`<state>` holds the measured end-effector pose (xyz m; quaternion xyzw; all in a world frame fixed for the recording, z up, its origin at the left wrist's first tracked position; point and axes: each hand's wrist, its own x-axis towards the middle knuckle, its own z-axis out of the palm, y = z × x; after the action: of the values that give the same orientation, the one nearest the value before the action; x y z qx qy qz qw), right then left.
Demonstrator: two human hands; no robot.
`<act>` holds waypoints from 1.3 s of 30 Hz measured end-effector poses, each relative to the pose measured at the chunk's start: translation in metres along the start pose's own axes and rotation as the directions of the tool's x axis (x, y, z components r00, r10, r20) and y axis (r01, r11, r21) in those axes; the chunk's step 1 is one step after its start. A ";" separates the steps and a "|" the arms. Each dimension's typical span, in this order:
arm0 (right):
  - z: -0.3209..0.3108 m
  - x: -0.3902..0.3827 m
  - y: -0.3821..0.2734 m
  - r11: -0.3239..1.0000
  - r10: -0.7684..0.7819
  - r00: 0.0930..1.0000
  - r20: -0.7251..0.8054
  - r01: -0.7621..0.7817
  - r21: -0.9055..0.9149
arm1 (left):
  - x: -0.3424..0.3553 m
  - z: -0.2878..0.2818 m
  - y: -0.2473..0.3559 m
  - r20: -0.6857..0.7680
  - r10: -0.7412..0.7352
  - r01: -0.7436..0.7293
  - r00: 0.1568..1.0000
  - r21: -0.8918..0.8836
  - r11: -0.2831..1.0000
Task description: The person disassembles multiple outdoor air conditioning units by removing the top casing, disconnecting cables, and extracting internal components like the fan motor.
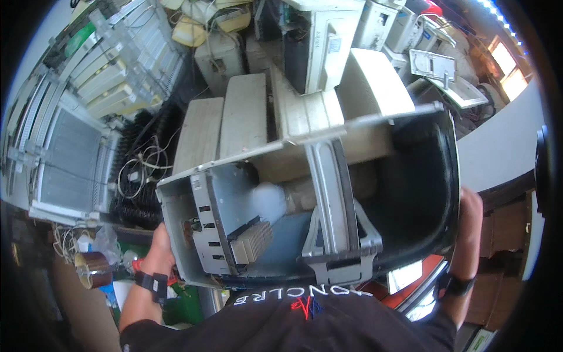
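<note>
Item 1. Left hand (163,243): bare, pressed to the left end wall and, as I judge it, holding it; fingers out of sight, so I cannot tell their spread. Black strap (157,287) at the wrist.

Item 2. Right hand (471,206): bare, curled round the right end, likewise holding; fingertips hidden from me.

Item 3. Large open-fronted box casing of pale-edged sheet metal (287,237), dark inside at the right: across the front of the black printed shirt (281,331), between both hands, one end tilted higher. I rate it stiff, bulky and moderately heavy, likely heavier leftward, where parts are mounted. Painted faces may slip; thin rims may cut bare skin. Best hold: flat palms low on both end walls, clear of raw edges.

Item 4. Upright grey pressed-metal bracket (332,199), inside: rigid-looking, but I would not lift by it.

Item 5. Small block of pale metal fins (252,242), beside a slotted grey metal plate (210,229): fins probably bend easily; avoid.

Item 6. Beyond: cream box-shaped housings (246,111) in a row; left, pale coiled cable (146,170) and a brown tape roll (92,271).
</note>
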<state>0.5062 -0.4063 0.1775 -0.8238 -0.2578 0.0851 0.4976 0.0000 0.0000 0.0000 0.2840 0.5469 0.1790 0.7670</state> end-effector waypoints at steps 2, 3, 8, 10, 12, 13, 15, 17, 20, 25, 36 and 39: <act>0.028 0.043 -0.019 0.999 -0.029 0.991 0.127 0.024 0.041 | -0.028 -0.006 -0.020 -0.217 0.140 -0.168 0.966 -0.119 0.978; 0.026 0.054 -0.055 0.993 -0.104 0.982 0.155 0.112 -0.043 | -0.030 -0.025 -0.088 -0.134 0.050 -0.086 0.990 -0.275 0.958; 0.094 0.079 -0.090 0.875 -0.406 0.846 0.345 0.469 -0.119 | -0.099 -0.056 -0.136 -0.391 0.089 -0.259 0.916 -0.410 0.874; 0.130 0.101 -0.095 0.789 -0.436 0.729 0.528 0.592 -0.165 | -0.128 -0.048 -0.140 -0.471 0.013 -0.257 0.882 -0.457 0.852; 0.174 0.139 -0.094 0.737 -0.504 0.636 0.584 0.670 -0.094 | -0.122 -0.047 -0.147 -0.480 0.005 -0.268 0.877 -0.482 0.834; 0.194 0.152 -0.105 0.663 -0.599 0.589 0.542 0.745 -0.077 | -0.116 -0.046 -0.149 -0.483 0.033 -0.304 0.875 -0.495 0.814; 0.208 0.194 -0.113 0.416 -0.624 0.406 0.668 0.896 -0.156 | -0.087 -0.043 -0.176 -0.518 0.019 -0.335 0.855 -0.526 0.782; 0.220 0.208 -0.108 0.397 -0.726 0.318 0.609 0.918 -0.006 | -0.076 -0.050 -0.161 -0.477 0.028 -0.316 0.878 -0.535 0.783; 0.256 0.201 -0.106 0.482 -0.656 0.399 0.641 0.875 -0.053 | -0.086 -0.051 -0.138 -0.472 0.014 -0.290 0.881 -0.519 0.804; 0.297 0.231 -0.118 0.338 -0.724 0.312 0.615 0.938 -0.078 | -0.061 -0.052 -0.121 -0.490 0.028 -0.311 0.871 -0.507 0.804; 0.351 0.231 -0.187 0.538 -0.591 0.383 0.710 0.843 -0.008 | -0.035 -0.076 -0.150 -0.436 0.006 -0.326 0.900 -0.664 0.673; 0.403 0.241 -0.220 0.650 -0.555 0.406 0.726 0.756 0.074 | -0.038 -0.039 -0.138 -0.492 0.045 -0.429 0.869 -0.706 0.564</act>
<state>0.4773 0.1111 0.1982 -0.6149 -0.7372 0.1473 0.2383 -0.0551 -0.1201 -0.0684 -0.0615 0.5150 0.5645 0.6421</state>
